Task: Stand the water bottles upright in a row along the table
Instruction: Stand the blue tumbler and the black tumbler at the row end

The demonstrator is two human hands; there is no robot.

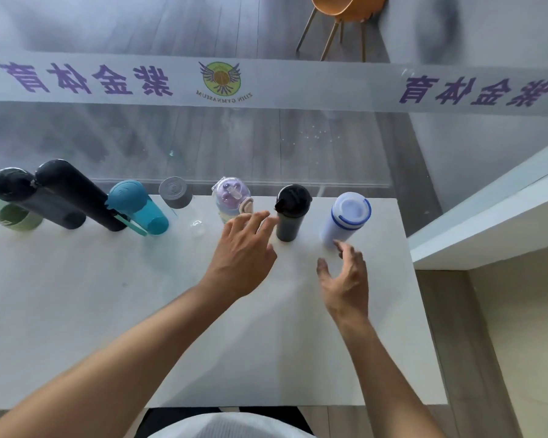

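Several bottles stand upright in a row along the far edge of the white table (108,311): a green one (16,218), two tall dark ones (45,203) (79,197), a teal one (140,210), a clear one with a grey cap (176,192), a lilac one (231,197), a dark grey one (290,213) and a white one with a blue-ringed lid (345,218). My left hand (244,251) hovers open just left of the dark grey bottle. My right hand (345,279) is open just below the white bottle, apart from it.
A glass wall with a printed banner (222,79) runs right behind the row. An orange chair (339,17) stands beyond the glass. A white ledge (487,222) borders the table's right side.
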